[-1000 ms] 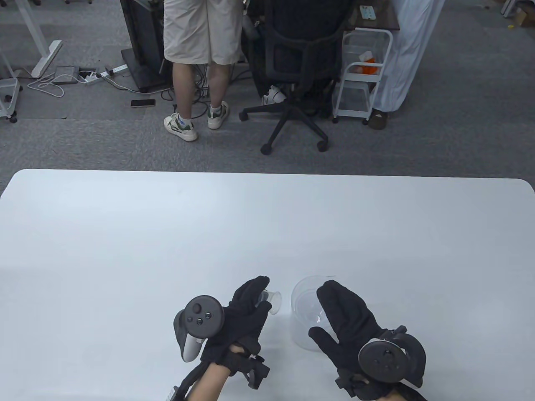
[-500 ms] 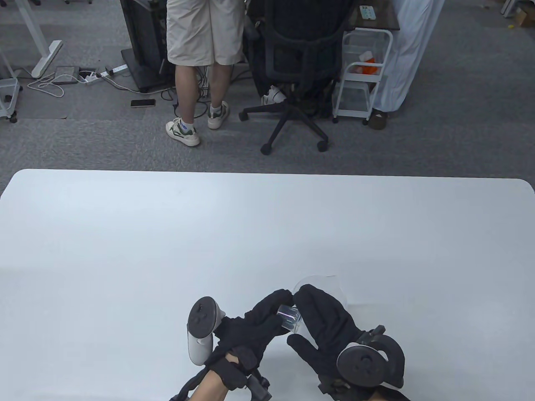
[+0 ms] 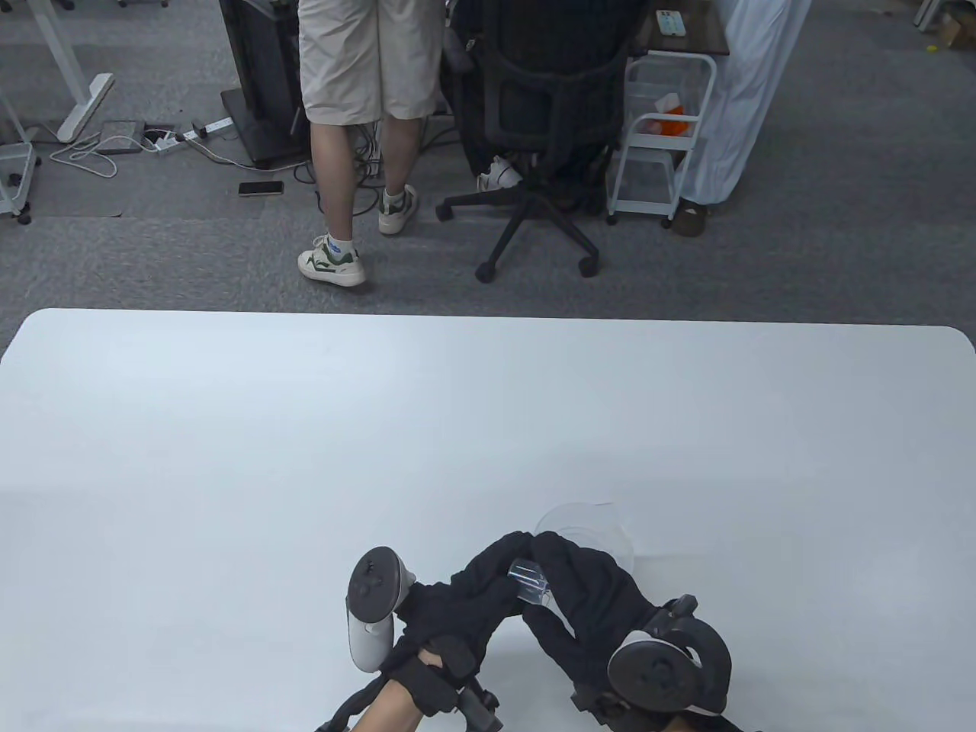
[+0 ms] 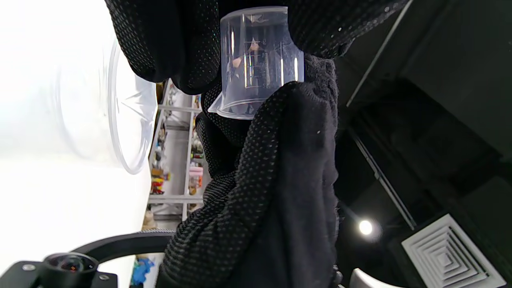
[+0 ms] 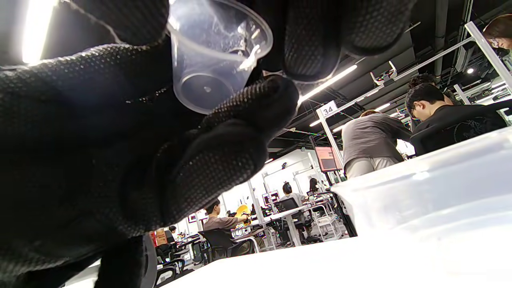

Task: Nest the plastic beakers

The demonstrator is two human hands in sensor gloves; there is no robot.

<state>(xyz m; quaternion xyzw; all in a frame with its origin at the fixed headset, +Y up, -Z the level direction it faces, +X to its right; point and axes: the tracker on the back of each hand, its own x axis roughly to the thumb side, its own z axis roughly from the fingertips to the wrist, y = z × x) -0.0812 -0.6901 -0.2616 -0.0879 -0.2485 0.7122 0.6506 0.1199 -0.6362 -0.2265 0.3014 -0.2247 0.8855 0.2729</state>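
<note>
Both hands close together low at the table's (image 3: 229,427) near edge, fingertips meeting over a small clear beaker (image 3: 530,581). Left hand (image 3: 465,598) reaching in from the left, palm turned toward the right, tracker on its back tipped up on edge. Right hand (image 3: 587,602) arched from the right, thumb low, fingers curled down over the small beaker. Gripped between the two hands: left fingers (image 4: 280,132) wrapped on its wall in the left wrist view, right thumb and fingers (image 5: 256,100) pressing its side in the right wrist view. Which hand bears the weight: cannot tell.

Compared with half a second ago: hands drawn slightly nearer the bottom edge, right hand curled more tightly, small beaker sunk deeper between the gloves. A second ago: held by the left hand alone, right hand spread above the large beaker (image 3: 602,526).

Small beaker: transparent plastic, flared rim with pour spout, printed graduations on the wall, tipped on its side. Large beaker: clear, upright on the table just behind the hands, mostly hidden by the right glove.
</note>
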